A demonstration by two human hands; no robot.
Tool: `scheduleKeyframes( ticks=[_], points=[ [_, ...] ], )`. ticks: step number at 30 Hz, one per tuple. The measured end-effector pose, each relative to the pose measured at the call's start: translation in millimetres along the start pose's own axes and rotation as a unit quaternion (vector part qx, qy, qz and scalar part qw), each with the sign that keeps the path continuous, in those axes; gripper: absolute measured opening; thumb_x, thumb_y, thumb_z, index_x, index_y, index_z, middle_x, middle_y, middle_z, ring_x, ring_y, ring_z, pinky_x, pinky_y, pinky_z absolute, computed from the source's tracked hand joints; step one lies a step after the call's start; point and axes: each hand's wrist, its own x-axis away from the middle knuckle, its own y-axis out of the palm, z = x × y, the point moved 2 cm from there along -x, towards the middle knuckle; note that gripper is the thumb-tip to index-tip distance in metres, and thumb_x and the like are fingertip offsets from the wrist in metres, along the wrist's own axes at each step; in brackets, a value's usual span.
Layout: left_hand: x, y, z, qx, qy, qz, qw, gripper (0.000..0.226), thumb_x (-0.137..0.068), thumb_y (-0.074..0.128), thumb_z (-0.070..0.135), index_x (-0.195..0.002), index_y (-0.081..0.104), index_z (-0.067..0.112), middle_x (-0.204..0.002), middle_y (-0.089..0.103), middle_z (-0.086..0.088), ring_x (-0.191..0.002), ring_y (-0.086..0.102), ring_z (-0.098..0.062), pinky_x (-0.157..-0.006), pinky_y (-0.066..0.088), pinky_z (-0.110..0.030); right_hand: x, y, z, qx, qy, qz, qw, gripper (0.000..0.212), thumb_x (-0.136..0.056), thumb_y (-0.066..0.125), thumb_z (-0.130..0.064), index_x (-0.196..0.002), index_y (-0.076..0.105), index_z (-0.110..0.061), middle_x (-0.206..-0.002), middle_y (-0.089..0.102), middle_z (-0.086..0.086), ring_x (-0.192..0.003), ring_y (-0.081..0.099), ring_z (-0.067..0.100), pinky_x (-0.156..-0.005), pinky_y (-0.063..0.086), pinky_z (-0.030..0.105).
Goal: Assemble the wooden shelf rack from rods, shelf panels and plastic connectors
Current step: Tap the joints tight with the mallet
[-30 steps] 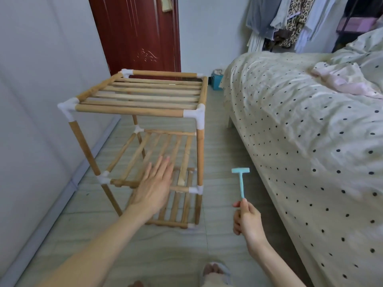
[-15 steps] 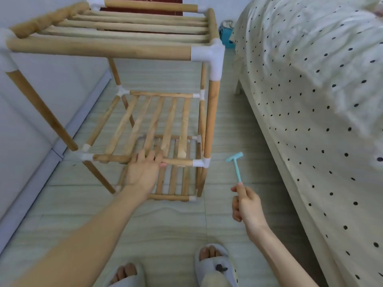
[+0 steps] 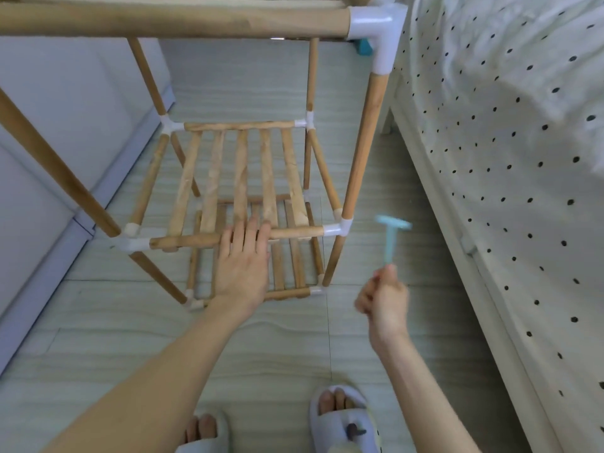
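The wooden shelf rack (image 3: 242, 178) stands on the floor with three slatted tiers joined by white plastic connectors. Its top front rod (image 3: 163, 21) crosses the upper edge of the view. My left hand (image 3: 243, 266) rests on the middle tier's front rod (image 3: 294, 232), its fingers lying across it and the thumb hidden. My right hand (image 3: 385, 299) grips the handle of a small teal plastic hammer (image 3: 390, 237), blurred by motion. The hammer's head hangs just right of the middle tier's front right connector (image 3: 340, 227), not touching it.
A bed with a dotted cream sheet (image 3: 506, 158) runs along the right, close to the rack. White panels (image 3: 49, 125) line the left. My two slippered feet (image 3: 343, 416) stand on the tiled floor below the hands.
The view has come closer and lower to the rack. My left hand moved from the air onto the middle front rod. The hammer has swung nearer the front right connector.
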Motion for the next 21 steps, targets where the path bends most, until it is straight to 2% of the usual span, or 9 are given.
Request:
scheduleKeyframes(
  ticks=[2, 5, 8, 10, 12, 13, 16, 19, 21],
  points=[
    [0, -1, -1, -0.009, 0.001, -0.013, 1.000, 0.054, -0.089, 0.054, 0.014, -0.139, 0.035, 0.009, -0.141, 0.040, -0.013, -0.133, 0.033, -0.033, -0.113, 0.010, -0.044, -5, -7, -3, -0.037, -0.023, 0.048, 0.998, 0.038, -0.105, 0.018, -0.024, -0.068, 0.026, -0.018, -0.049, 0.023, -0.001, -0.030, 0.022, 0.006, -0.033, 0.019, 0.013],
    [0, 0, -1, -0.027, -0.001, -0.029, 0.999, 0.066, -0.081, 0.063, 0.014, -0.139, 0.032, 0.008, -0.139, 0.040, -0.014, -0.129, 0.035, -0.035, -0.112, 0.010, -0.045, 3, -3, 12, 0.050, 0.032, -0.048, 0.997, 0.038, -0.105, 0.021, -0.025, -0.068, 0.029, -0.017, -0.039, 0.025, -0.008, -0.033, 0.022, 0.008, -0.032, 0.018, 0.015],
    [0, 2, 0, -0.030, -0.001, -0.028, 0.999, 0.074, -0.073, 0.069, 0.011, -0.137, 0.031, 0.007, -0.136, 0.042, -0.015, -0.125, 0.037, -0.036, -0.111, 0.012, -0.047, -2, -12, 2, -0.046, 0.021, 0.018, 0.999, 0.038, -0.105, 0.021, -0.024, -0.068, 0.030, -0.017, -0.041, 0.022, -0.007, -0.029, 0.019, 0.003, -0.033, 0.014, 0.013],
    [1, 1, 1, -0.028, -0.003, -0.039, 0.999, 0.073, -0.078, 0.065, 0.013, -0.139, 0.026, 0.009, -0.139, 0.037, -0.015, -0.127, 0.033, -0.036, -0.112, 0.009, -0.046, -2, -12, 1, -0.052, 0.019, 0.020, 0.998, 0.038, -0.105, 0.019, -0.024, -0.068, 0.027, -0.019, -0.045, 0.021, -0.004, -0.029, 0.019, 0.003, -0.033, 0.016, 0.012],
    [1, 3, 0, -0.022, -0.001, -0.039, 0.999, 0.069, -0.081, 0.062, 0.015, -0.139, 0.026, 0.009, -0.139, 0.037, -0.015, -0.128, 0.032, -0.036, -0.113, 0.010, -0.047, 3, -5, 8, -0.007, 0.061, -0.043, 0.997, 0.038, -0.105, 0.022, -0.023, -0.068, 0.029, -0.018, -0.040, 0.023, -0.009, -0.030, 0.021, 0.004, -0.032, 0.018, 0.015],
    [0, 3, -1, -0.019, 0.002, -0.028, 0.999, 0.067, -0.081, 0.062, 0.016, -0.138, 0.029, 0.009, -0.138, 0.039, -0.016, -0.126, 0.035, -0.037, -0.112, 0.013, -0.048, 2, -4, 10, -0.028, 0.068, -0.045, 0.996, 0.037, -0.105, 0.023, -0.023, -0.069, 0.031, -0.017, -0.040, 0.022, -0.010, -0.030, 0.020, 0.004, -0.032, 0.018, 0.015],
    [1, 5, -2, -0.008, 0.007, -0.003, 1.000, 0.065, -0.081, 0.064, 0.018, -0.136, 0.031, 0.009, -0.134, 0.044, -0.017, -0.121, 0.040, -0.037, -0.110, 0.017, -0.049, 1, -9, -2, -0.097, 0.031, 0.022, 0.995, 0.037, -0.105, 0.019, -0.025, -0.069, 0.027, -0.018, -0.049, 0.020, -0.003, -0.033, 0.019, 0.006, -0.035, 0.017, 0.015],
    [0, 5, -2, 0.002, 0.007, 0.013, 1.000, 0.059, -0.085, 0.062, 0.025, -0.134, 0.035, 0.007, -0.132, 0.046, -0.018, -0.119, 0.043, -0.038, -0.108, 0.021, -0.051, 11, -2, 5, 0.005, 0.054, -0.061, 0.997, 0.037, -0.105, 0.021, -0.026, -0.070, 0.030, -0.017, -0.044, 0.023, -0.007, -0.032, 0.021, 0.006, -0.034, 0.019, 0.016],
    [0, 4, -2, 0.000, 0.006, 0.010, 1.000, 0.057, -0.087, 0.058, 0.029, -0.135, 0.038, 0.006, -0.133, 0.046, -0.018, -0.120, 0.043, -0.038, -0.108, 0.023, -0.052, 8, -6, 1, -0.027, 0.041, -0.035, 0.998, 0.038, -0.105, 0.022, -0.024, -0.069, 0.031, -0.017, -0.042, 0.022, -0.008, -0.030, 0.020, 0.005, -0.033, 0.017, 0.015]
  ],
)
